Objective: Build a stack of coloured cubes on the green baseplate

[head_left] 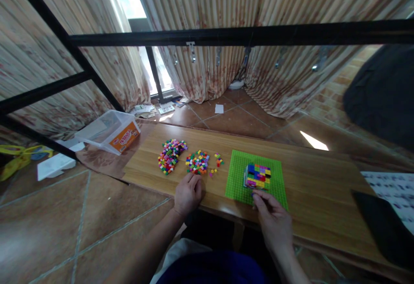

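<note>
A block of small multicoloured toy building bricks (258, 176) stands on a green studded baseplate (236, 167). Just at its near side, my right hand (273, 217) pinches a tiny dark building brick (253, 194) between thumb and fingers, over the front of the baseplate. My left hand (188, 192) rests curled on the table at the near edge of a pile of loose bricks (197, 162); whatever its fingers may hold is hidden. A few stray bricks (219, 159) lie between this pile and the baseplate.
A larger brick pile (170, 155) lies further left on the wooden table (310, 180). Beyond the table's left end is a clear plastic box (113, 130) with an orange label. A black rail (226, 36) with hanging clips crosses ahead. A printed sheet (391, 193) and dark flat object (381, 223) sit right.
</note>
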`<state>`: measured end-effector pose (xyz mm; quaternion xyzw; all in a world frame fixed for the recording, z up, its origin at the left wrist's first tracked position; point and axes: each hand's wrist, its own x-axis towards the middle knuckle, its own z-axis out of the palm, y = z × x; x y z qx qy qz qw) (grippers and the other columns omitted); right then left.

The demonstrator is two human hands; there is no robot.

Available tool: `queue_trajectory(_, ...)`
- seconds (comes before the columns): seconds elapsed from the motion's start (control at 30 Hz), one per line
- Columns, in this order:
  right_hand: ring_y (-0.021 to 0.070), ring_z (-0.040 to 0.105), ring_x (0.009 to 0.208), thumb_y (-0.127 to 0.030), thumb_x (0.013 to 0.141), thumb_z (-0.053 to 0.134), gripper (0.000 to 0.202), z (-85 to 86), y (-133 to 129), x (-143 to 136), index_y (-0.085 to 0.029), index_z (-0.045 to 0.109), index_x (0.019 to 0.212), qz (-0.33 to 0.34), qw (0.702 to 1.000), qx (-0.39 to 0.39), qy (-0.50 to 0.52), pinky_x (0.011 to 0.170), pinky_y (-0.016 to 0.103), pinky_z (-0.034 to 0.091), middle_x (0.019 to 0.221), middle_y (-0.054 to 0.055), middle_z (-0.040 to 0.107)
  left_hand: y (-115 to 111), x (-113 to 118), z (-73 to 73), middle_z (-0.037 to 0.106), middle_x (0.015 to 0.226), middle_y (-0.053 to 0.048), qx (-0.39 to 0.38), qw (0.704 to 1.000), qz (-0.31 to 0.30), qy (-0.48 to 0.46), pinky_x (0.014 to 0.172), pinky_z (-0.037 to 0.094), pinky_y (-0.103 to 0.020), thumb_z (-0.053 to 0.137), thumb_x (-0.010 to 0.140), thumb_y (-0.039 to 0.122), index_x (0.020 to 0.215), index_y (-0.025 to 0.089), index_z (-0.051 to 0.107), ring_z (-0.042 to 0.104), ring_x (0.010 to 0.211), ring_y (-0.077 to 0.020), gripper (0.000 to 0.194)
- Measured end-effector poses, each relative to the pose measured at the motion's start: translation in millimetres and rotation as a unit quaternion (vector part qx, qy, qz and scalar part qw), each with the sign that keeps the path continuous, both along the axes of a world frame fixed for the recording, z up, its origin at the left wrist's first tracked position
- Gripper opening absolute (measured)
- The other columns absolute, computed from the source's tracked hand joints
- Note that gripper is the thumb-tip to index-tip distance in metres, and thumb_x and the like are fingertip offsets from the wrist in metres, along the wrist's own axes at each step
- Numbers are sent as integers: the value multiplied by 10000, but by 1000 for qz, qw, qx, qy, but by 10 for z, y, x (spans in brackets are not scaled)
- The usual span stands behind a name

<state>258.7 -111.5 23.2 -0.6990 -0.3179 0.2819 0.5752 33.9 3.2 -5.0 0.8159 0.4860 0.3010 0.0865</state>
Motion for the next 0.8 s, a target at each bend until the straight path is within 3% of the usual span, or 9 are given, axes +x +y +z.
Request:
queue_trajectory(0.13,135,613,733,-438,724,748,310,-1,22,-46,-224,741,949,-9,987,47,156,662,284,499,947,47,719,1,2,7,657,923,-49,-5,1000,5,2,770,507,-279,463,939,208,948,205,641,628,846,-169,178)
queue_trajectory(0.23,134,627,753,-415,699,774,301,41,49,-112,-233,746,937,-9,974,65,216,660,278,512,954,48,713,2,3,7,658,921,-50,-4,1000,7,5,758,509,-275,466,934,209,946,206,643,627,839,-167,178)
queue_trajectory(0.5,165,653,728,-422,733,739,299,40,142,-203,-205,726,938,24,979,61,195,623,318,546,936,68,704,-11,20,26,649,883,-49,12,1000,4,0,734,515,-269,466,927,190,925,206,644,626,821,-163,179)
queue_trajectory(0.57,181,665,735,-445,765,701,314,9,174,-230,-194,716,951,40,987,45,151,630,336,553,942,80,707,-17,22,21,646,876,-48,16,1000,1,-1,732,515,-269,465,930,190,930,207,641,623,808,-159,177)
queue_trajectory(0.67,195,671,771,-440,849,594,303,-32,268,-291,-191,702,984,100,995,7,1,706,368,551,942,86,712,-25,25,5,640,860,-50,20,1000,-2,-1,726,511,-269,459,935,188,926,204,636,613,794,-158,177)
queue_trajectory(0.8,206,646,870,-323,917,452,274,-82,516,-423,-192,690,958,186,952,-1,-242,814,371,504,968,91,701,-32,31,-16,626,842,-48,18,1000,0,5,701,498,-265,451,939,187,912,201,626,597,784,-158,177)
